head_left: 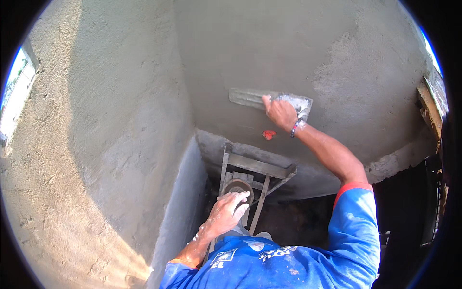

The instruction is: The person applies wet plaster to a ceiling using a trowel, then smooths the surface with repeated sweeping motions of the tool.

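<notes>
My right hand [281, 114] is closed on a long, flat plastering trowel [248, 98], whose blade lies along the grey plastered wall [269, 43] in front of me. Wet mortar smears the trowel's right end, and a dark bracelet circles my right wrist. Low at my front, my left hand [227, 212] holds nothing; its mortar-dusted fingers are stretched out, with the thumb apart. Just beyond those fingers, partly hidden by them, is a round brown bucket [237, 183]. A small orange-red patch [269, 135] shows in the wall below the trowel.
A wooden stand [257, 164] stands below, near the corner. The rough left wall [110, 135] meets the front wall there, partly sunlit. Lighter, rougher plaster [351, 77] lies right of the trowel. A broken wooden board [429, 111] juts in at the far right, above a dark area.
</notes>
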Tool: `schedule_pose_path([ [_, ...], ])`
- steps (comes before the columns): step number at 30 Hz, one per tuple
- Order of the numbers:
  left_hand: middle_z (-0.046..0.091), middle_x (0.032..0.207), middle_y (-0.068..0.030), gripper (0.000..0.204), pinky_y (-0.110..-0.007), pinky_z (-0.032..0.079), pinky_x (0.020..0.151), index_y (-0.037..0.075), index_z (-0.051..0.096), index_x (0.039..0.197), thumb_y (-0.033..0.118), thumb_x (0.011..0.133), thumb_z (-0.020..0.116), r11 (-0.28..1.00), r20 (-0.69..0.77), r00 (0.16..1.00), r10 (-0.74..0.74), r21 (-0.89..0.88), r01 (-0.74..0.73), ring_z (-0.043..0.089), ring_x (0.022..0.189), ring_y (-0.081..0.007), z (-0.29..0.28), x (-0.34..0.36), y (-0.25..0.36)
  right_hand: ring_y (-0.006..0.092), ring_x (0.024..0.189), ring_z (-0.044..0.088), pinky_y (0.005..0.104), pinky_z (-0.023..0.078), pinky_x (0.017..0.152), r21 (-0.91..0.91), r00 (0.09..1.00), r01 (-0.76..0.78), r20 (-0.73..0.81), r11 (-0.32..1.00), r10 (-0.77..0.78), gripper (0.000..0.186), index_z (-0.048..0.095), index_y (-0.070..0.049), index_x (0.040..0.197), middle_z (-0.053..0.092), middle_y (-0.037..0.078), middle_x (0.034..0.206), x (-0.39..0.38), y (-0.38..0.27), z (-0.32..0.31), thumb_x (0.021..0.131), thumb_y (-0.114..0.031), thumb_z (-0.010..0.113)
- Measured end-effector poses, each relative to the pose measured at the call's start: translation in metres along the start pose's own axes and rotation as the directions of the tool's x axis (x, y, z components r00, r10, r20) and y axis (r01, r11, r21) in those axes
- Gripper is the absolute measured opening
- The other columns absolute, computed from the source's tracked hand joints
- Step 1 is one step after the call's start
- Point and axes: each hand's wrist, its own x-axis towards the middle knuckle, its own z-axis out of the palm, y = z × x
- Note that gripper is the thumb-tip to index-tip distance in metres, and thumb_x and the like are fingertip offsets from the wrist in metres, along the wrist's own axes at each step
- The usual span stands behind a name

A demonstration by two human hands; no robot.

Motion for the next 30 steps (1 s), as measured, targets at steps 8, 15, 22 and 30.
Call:
schedule_pose_path([
  [8,0.068,0.095,-0.0162,0.029,-0.036,0.054,0.079,0.000,0.061,0.116,0.006,0.088,0.064,0.940,-0.176,0.924,-0.340,-0.021,0.341,0.068,0.087,-0.0264,-0.019,-0.084,-0.044,0.0410,0.067,0.066,0.0512,0.054,0.063,0.203,0.983,-0.023,0.183,0.979,-0.015,0.032,0.050,0.001,0.109,0.065,0.022,0.067,-0.059,0.001,0.052,0.091,-0.024,0.056],
  [15,0.068,0.097,-0.0174,0.028,-0.040,0.052,0.082,-0.001,0.061,0.114,0.010,0.089,0.062,0.970,-0.131,0.963,-0.236,0.021,0.240,0.066,0.090,-0.0321,-0.036,-0.025,-0.024,0.0364,0.075,0.068,0.0418,0.052,0.069,0.300,0.654,-0.186,-0.673,0.936,0.346,0.038,0.058,-0.001,0.111,0.066,0.021,0.077,0.009,0.112,-0.302,0.090,-0.033,0.062],
  [22,0.067,0.096,-0.0139,0.031,-0.040,0.050,0.084,0.002,0.061,0.116,0.007,0.085,0.065,0.987,-0.178,0.975,0.135,0.112,-0.116,0.064,0.091,-0.0312,-0.050,0.041,0.018,0.0466,0.084,0.064,0.0518,0.051,0.078,0.164,0.754,-0.192,-0.606,0.968,0.252,0.032,0.055,-0.002,0.106,0.066,0.028,0.085,0.093,0.107,-0.298,0.089,-0.030,0.056],
  [30,0.068,0.096,-0.0101,0.031,-0.040,0.045,0.090,0.004,0.062,0.115,0.009,0.084,0.067,0.979,-0.267,0.961,0.077,0.205,-0.022,0.063,0.093,-0.0298,-0.052,-0.003,0.003,0.0343,0.061,0.068,0.0457,0.054,0.052,0.068,1.000,-0.022,-0.001,0.997,0.022,0.017,0.050,0.000,0.099,0.064,0.018,0.062,0.009,-0.007,-0.007,0.085,-0.009,0.054],
])
